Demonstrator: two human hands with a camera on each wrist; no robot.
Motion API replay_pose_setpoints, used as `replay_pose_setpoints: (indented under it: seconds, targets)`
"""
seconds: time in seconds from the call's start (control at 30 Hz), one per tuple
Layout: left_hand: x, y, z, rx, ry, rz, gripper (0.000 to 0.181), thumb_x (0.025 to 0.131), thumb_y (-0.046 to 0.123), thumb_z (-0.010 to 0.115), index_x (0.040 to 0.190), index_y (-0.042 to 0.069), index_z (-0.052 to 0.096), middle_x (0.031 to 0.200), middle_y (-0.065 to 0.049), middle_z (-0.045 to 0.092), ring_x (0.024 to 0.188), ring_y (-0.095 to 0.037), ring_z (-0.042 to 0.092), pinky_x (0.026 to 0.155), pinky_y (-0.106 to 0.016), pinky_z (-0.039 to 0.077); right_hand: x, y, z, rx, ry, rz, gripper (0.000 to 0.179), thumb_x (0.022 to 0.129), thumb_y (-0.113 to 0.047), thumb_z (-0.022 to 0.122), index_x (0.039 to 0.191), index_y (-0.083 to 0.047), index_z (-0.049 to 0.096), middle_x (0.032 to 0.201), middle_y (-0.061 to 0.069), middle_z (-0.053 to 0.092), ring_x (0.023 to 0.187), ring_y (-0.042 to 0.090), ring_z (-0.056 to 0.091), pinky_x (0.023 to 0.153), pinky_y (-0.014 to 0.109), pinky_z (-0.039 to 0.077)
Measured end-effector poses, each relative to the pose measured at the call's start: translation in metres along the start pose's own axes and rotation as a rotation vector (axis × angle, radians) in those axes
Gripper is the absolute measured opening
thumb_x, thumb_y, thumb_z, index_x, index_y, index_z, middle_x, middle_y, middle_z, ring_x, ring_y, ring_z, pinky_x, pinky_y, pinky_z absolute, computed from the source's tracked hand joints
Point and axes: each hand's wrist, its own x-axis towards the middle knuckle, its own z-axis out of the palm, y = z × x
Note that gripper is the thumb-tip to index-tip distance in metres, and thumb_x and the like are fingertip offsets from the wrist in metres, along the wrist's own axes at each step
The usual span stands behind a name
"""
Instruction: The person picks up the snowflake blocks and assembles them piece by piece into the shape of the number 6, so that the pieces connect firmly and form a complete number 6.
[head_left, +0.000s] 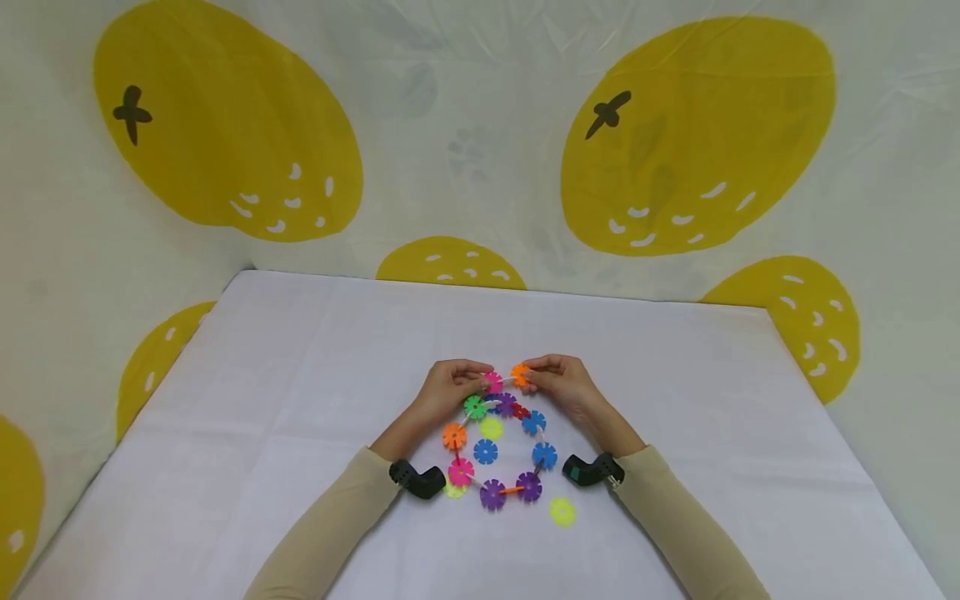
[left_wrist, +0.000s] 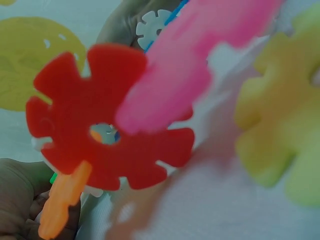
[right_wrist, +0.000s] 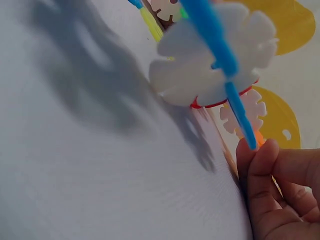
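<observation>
One pink notched disc (head_left: 492,382) is being pinched by the left hand (head_left: 453,386), one orange disc (head_left: 519,373) by the right hand (head_left: 564,384), fingers clamped on both; a thin white piece (head_left: 507,380) is running sideways between them, just above the disc ring (head_left: 492,495), lower centre of the frame.

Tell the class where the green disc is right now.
In the head view, the green disc sits at the upper left of the ring, just below the left hand and above an orange disc.
</observation>
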Motion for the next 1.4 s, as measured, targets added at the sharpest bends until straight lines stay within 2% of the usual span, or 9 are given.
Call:
replay_pose_setpoints:
  seconds: [0.23,0.43,0.63,0.77,0.87,1.0,1.13,1.4]
  targets:
    - [0.002,-0.002,0.0,-0.009,-0.003,-0.015,0.025,0.093,0.006,0.065,0.116,-0.001,0.069,0.099,-0.014,0.073,0.079,-0.012,0.069,0.074,-0.025,0.055,-0.003,-0.001,0.002,0.02,0.018,0.014,0.026,0.094,0.004,0.059,0.118,0.014,0.058,0.087,0.004,0.071,0.068,0.012,0.067,0.071,0.022,0.056]
    - [0.001,-0.002,0.0,0.002,-0.004,0.009,0.025,0.093,0.007,0.065,0.117,-0.002,0.068,0.096,-0.014,0.072,0.077,-0.012,0.068,0.073,-0.025,0.055,-0.003,-0.001,0.004,0.03,0.013,0.002,0.027,0.094,0.003,0.059,0.119,0.014,0.057,0.089,0.005,0.071,0.07,0.013,0.068,0.073,0.022,0.055]
    - [0.0,-0.002,0.0,0.08,-0.032,-0.004,0.029,0.097,0.015,0.062,0.123,0.002,0.066,0.101,-0.011,0.07,0.08,-0.012,0.067,0.075,-0.024,0.054,-0.001,-0.001,0.004,0.011,-0.001,-0.031,0.028,0.096,0.0,0.059,0.12,0.014,0.056,0.09,0.006,0.071,0.07,0.012,0.067,0.073,0.022,0.055]
    - [0.002,-0.003,0.0,0.141,-0.038,0.028,0.028,0.098,0.017,0.061,0.121,0.002,0.066,0.101,-0.011,0.071,0.082,-0.013,0.067,0.075,-0.025,0.053,-0.001,-0.003,0.002,0.006,-0.027,-0.047,0.031,0.097,-0.004,0.059,0.122,0.013,0.056,0.089,0.006,0.07,0.07,0.013,0.066,0.071,0.022,0.055]
    - [0.004,-0.005,0.001,0.147,-0.018,0.061,0.027,0.097,0.015,0.061,0.12,0.0,0.066,0.099,-0.012,0.072,0.081,-0.014,0.068,0.074,-0.025,0.054,-0.006,-0.004,-0.001,-0.031,-0.049,-0.046,0.035,0.097,-0.008,0.059,0.127,0.01,0.053,0.091,0.007,0.068,0.071,0.014,0.064,0.07,0.022,0.054]
    - [0.005,-0.008,0.001,0.119,0.042,0.08,0.026,0.096,0.013,0.062,0.118,-0.001,0.067,0.097,-0.014,0.071,0.079,-0.017,0.067,0.073,-0.027,0.055,-0.015,-0.005,-0.008,-0.108,-0.074,-0.036,0.039,0.097,-0.012,0.061,0.129,0.007,0.052,0.093,0.01,0.067,0.071,0.014,0.061,0.069,0.022,0.054]
    - [0.003,-0.006,0.0,0.102,0.093,0.074,0.026,0.096,0.015,0.064,0.116,0.0,0.068,0.097,-0.013,0.07,0.081,-0.017,0.066,0.074,-0.027,0.054,-0.024,-0.003,-0.015,-0.169,-0.087,-0.038,0.037,0.097,-0.014,0.061,0.126,0.009,0.054,0.093,0.011,0.066,0.072,0.014,0.06,0.07,0.021,0.053]
    - [0.003,-0.005,0.0,0.061,0.142,0.091,0.025,0.096,0.012,0.063,0.118,0.002,0.067,0.095,-0.012,0.069,0.079,-0.016,0.064,0.073,-0.02,0.051,-0.05,-0.002,-0.032,-0.242,-0.131,-0.062,0.034,0.097,-0.013,0.06,0.12,0.012,0.057,0.091,0.013,0.067,0.074,0.014,0.062,0.07,0.021,0.053]
